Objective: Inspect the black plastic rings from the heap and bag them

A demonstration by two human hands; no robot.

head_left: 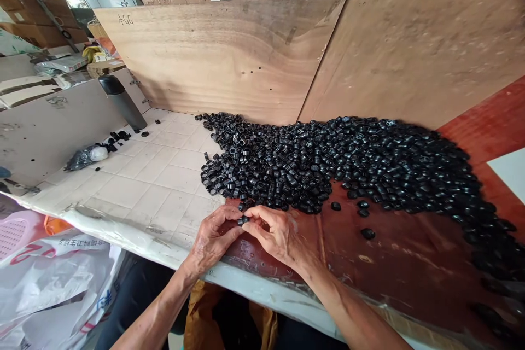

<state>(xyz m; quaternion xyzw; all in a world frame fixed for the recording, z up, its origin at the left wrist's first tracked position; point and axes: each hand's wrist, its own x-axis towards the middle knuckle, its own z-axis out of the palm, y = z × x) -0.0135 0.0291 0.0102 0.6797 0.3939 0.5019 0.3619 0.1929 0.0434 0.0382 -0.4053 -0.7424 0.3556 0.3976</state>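
Observation:
A big heap of small black plastic rings spreads across the worktable from the middle to the far right. My left hand and my right hand meet at the near edge of the heap. Both pinch one small black ring between their fingertips. A few loose rings lie on the red board to the right of my hands.
Plywood boards stand as a wall behind the heap. A dark flask stands at the back left, next to a small plastic bag and scattered black parts. White printed sacks and a pink basket sit below the table's left edge.

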